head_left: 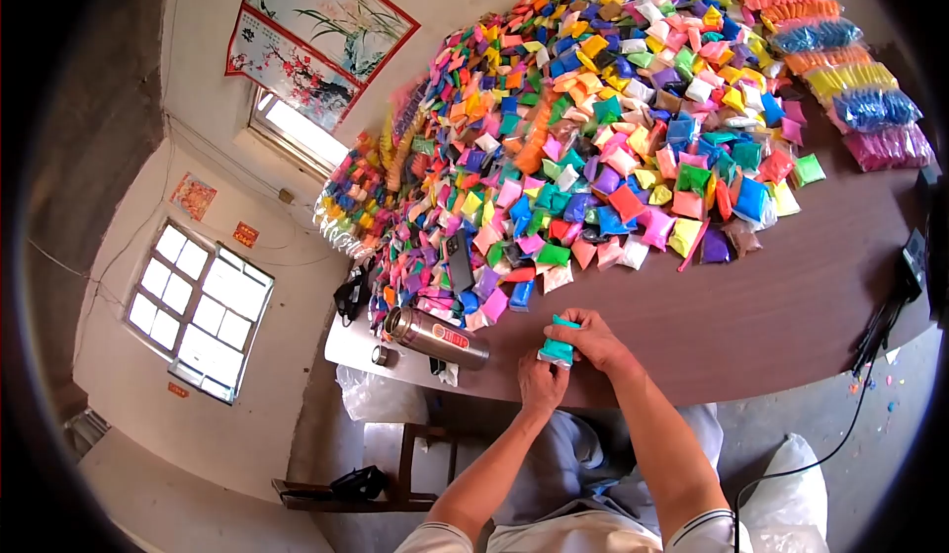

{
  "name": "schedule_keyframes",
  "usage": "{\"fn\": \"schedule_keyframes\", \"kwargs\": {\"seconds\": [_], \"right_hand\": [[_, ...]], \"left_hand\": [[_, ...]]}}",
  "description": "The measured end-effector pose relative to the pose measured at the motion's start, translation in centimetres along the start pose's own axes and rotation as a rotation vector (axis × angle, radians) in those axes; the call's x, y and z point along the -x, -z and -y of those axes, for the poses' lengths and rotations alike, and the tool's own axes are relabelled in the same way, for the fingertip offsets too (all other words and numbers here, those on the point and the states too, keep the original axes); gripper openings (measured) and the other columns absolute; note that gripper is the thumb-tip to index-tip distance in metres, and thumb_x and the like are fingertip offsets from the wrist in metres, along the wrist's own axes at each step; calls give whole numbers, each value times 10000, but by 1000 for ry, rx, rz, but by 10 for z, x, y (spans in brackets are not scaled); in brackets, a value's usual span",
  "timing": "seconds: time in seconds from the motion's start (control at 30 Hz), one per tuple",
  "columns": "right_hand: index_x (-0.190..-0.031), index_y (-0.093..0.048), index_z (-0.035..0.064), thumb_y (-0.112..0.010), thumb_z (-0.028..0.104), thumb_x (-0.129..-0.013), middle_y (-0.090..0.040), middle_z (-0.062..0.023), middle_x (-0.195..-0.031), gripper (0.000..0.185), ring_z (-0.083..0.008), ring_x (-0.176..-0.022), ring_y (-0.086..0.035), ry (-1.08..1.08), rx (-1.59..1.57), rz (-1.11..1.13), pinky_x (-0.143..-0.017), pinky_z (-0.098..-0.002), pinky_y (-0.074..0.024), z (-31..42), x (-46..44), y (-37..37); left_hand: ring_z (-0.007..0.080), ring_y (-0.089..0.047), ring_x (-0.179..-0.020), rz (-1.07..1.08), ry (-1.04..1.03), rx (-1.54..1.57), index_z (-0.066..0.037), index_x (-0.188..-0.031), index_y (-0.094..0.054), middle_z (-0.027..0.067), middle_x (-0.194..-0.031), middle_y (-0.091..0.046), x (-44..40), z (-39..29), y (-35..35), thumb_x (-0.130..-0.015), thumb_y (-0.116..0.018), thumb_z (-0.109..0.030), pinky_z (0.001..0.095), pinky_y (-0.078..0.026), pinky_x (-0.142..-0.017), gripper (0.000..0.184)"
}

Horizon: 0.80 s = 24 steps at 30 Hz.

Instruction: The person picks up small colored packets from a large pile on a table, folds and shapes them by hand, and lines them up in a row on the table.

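Observation:
A small teal packet [557, 347] is held between my two hands near the table's front edge. My left hand [542, 383] pinches its lower left end, and my right hand [595, 340] has its fingers closed on the upper right side. Just beyond them a large heap of small colourful packets [633, 172] covers the back of the brown table [682, 326]. A blue packet [521, 296] lies at the heap's near edge, a little up and left of my hands.
Left of my hands a steel flask [435, 338] lies on its side, near a small metal cup [381, 355]. Rows of bundled packets [875, 108] are at the upper right. Black cables [880, 331] hang over the right edge. A wooden chair [405, 464] stands below left.

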State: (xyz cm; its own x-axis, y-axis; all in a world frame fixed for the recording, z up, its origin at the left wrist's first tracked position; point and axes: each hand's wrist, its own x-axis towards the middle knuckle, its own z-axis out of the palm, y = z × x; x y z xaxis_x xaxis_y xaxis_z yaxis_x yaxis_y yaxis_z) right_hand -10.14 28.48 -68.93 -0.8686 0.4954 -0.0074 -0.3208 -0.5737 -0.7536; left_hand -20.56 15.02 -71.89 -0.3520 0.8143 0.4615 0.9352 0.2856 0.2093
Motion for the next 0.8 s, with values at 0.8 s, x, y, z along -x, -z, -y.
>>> {"fn": "schedule_keyframes", "kwargs": {"seconds": [0.8], "right_hand": [[-758,-602,92,-751,185,-817,-577,15,-626,186,-64,-461,-494,6,-47,74,-420,-201,-374,-7,-10,5]], "left_hand": [[336,-582,-834,38,2,-40,-40,-791,-601,147,-803,-596,-1,-3,-2,-801,-650,-194,458,-423,-779,162]]}}
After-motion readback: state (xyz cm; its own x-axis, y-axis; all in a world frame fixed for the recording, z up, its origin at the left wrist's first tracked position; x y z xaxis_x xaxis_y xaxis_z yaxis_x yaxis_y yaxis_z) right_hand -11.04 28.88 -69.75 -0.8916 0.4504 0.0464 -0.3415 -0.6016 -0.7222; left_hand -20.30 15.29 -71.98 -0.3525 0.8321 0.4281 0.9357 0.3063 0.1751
